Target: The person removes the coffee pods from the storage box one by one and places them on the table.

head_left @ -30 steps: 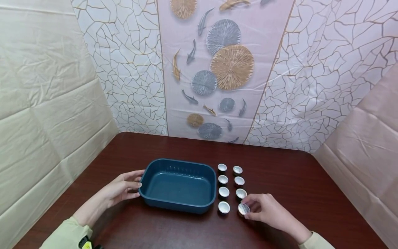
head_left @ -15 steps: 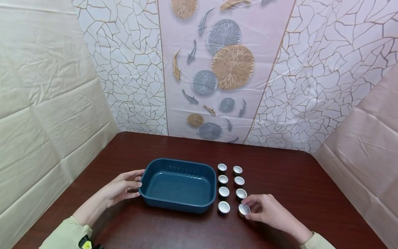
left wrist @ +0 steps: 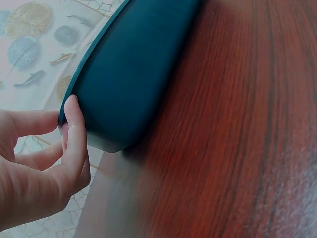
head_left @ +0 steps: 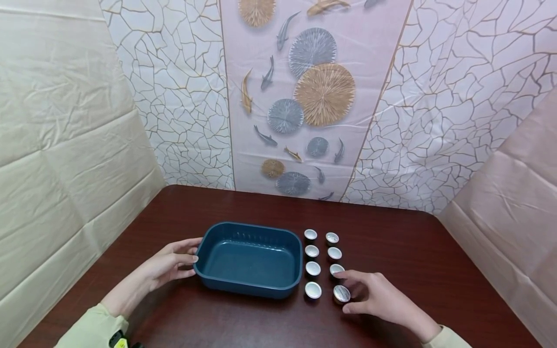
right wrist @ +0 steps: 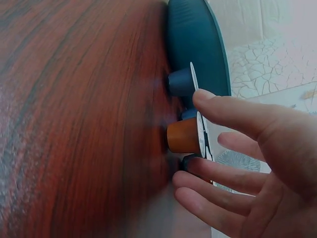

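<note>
Beside the left end of a dark blue plastic basin point(head_left: 252, 261), my left hand point(head_left: 167, 263) pinches the rim between thumb and fingers, also seen up close in the left wrist view. At the right, my right hand point(head_left: 370, 295) holds thumb and fingers spread around the nearest coffee capsule point(head_left: 341, 294), apart from it. This capsule has a silver foil lid, and its orange body point(right wrist: 183, 138) shows in the right wrist view. The right index fingertip overlaps the capsule behind it point(head_left: 336, 269). A dark blue capsule point(right wrist: 181, 82) stands near the thumb in the right wrist view.
Two rows of foil-lidded capsules stand right of the basin, the left row's front capsule point(head_left: 313, 290) close to its wall. The dark red-brown table point(head_left: 243, 319) ends at a patterned cloth backdrop point(head_left: 283, 188), with pale cloth point(head_left: 56, 169) at the sides.
My right thumb and index finger have spread apart, letting go of the nearest capsule, which stays standing on the table. My left hand and the basin have not visibly moved.
</note>
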{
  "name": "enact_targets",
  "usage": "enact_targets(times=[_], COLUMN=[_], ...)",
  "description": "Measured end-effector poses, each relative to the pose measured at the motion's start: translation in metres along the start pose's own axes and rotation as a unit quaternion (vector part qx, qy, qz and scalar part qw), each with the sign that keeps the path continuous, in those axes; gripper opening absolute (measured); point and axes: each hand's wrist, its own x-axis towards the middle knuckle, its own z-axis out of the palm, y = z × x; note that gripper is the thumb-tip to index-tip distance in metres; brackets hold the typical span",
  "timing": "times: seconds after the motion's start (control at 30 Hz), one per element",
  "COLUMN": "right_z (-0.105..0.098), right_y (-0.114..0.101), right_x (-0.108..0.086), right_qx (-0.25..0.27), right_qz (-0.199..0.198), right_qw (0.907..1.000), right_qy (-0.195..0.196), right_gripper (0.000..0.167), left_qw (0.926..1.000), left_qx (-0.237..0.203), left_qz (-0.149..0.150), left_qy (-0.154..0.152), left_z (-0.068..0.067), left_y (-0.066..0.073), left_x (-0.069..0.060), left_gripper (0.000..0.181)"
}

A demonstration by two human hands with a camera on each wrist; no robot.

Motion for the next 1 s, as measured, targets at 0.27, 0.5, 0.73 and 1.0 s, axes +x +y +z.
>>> enact_targets(times=[0.27,0.5,0.73,1.0], right_z=[-0.003,-0.009,-0.002,-0.003], right_y=[0.000,-0.003,-0.012,-0.029], right_x=[-0.003,-0.004,-0.004,-0.004], right_qx=[-0.012,-0.098,-0.214,-0.309], right_qz=[0.016,-0.019,0.002,0.032], right_qw=[0.9998,0.9935,0.9600,0.9348], right_qy=[-0.006,0.054,0.180,0.172], right_gripper=[0.063,0.038,0.042,0.065], left_qw=[1.0000,0.9976,0.9570,0.7958], left_qx=[-0.001,0.067,0.256,0.513], left_qz=[-0.008,0.001,0.056,0.234], left_qy=[0.002,0.020,0.125,0.220], left_z=[0.001,0.003,0.013,0.047], left_y=[-0.001,0.004,0.010,0.018], left_x=[0.000,-0.002,-0.006,-0.013], left_gripper=[0.068,0.065,0.062,0.067])
